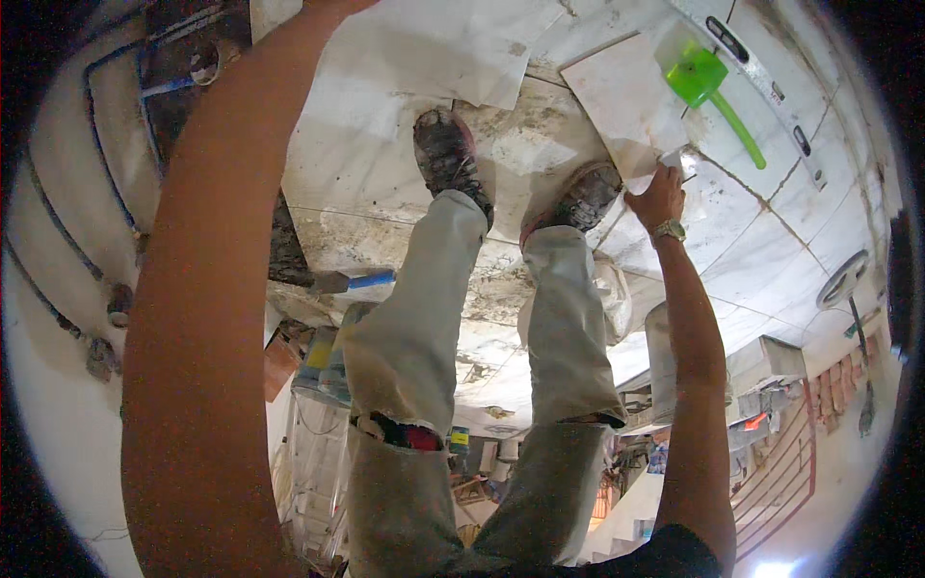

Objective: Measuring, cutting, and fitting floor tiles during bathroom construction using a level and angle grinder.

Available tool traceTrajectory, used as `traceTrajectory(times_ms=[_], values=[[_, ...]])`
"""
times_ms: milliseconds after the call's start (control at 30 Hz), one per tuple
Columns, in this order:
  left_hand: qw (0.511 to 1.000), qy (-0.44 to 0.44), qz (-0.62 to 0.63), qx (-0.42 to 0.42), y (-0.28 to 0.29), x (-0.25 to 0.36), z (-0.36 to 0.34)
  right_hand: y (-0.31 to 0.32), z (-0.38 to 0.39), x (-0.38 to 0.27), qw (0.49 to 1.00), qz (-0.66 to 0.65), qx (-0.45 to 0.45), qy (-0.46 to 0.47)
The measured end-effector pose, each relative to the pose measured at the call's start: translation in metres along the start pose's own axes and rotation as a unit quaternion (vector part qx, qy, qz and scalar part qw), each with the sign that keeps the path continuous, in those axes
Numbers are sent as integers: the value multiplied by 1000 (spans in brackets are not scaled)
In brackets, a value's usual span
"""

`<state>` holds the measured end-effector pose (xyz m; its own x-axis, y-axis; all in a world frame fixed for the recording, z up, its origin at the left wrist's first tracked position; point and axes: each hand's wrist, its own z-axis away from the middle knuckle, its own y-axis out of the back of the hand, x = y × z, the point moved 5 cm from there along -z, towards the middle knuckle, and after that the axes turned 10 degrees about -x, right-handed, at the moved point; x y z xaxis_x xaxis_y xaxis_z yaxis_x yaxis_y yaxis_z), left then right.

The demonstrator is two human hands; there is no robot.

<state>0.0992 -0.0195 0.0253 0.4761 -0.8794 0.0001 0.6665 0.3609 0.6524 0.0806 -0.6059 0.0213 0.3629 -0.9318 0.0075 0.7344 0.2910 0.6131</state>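
Note:
My left hand (337, 8) reaches the top edge at the pale rectangular tile or sheet (414, 48); its fingers are mostly cut off. My right hand (655, 197) has curled fingers beside the corner of another pale tile (617, 96), at a small whitish piece I cannot make out. A bright green plastic scoop (694, 77) and a long silver spirit level (776, 96) lie to its upper right. My two dark shoes (443, 154) stand on the dirty tiled floor (511, 125). A blue-handled tool (371, 277) lies left of them.
Pipes and hoses (92, 193) run along the left wall. Buckets (337, 347) stand beyond my left leg. A round-headed tool (838, 279) is at the far right. A stair railing (771, 482) and clutter show behind me at the bottom.

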Motion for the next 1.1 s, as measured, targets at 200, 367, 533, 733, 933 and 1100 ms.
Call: traceTrajectory(times_ms=[200, 367, 533, 733, 933, 1100], values=[[998, 28, 9, 54, -24, -26, 19, 0, 30, -43, 985, -98, 45, 132], [999, 27, 43, 16, -36, 10, 13, 28, 61, -83, 965, -139, 93, 202], [932, 23, 183, 312, -109, -115, -31, 38, 26, -177, 957, -130, 81, 248], [923, 71, 338, 169, -183, -177, -47, 73, -46, -286, 954, 51, 80, 285], [988, 20, 43, 145, -132, -215, -11, 95, -68, -391, 916, 94, 166, 352], [937, 61, 276, 206, -124, -161, 3, 77, -83, -382, 919, 77, 192, 335]])
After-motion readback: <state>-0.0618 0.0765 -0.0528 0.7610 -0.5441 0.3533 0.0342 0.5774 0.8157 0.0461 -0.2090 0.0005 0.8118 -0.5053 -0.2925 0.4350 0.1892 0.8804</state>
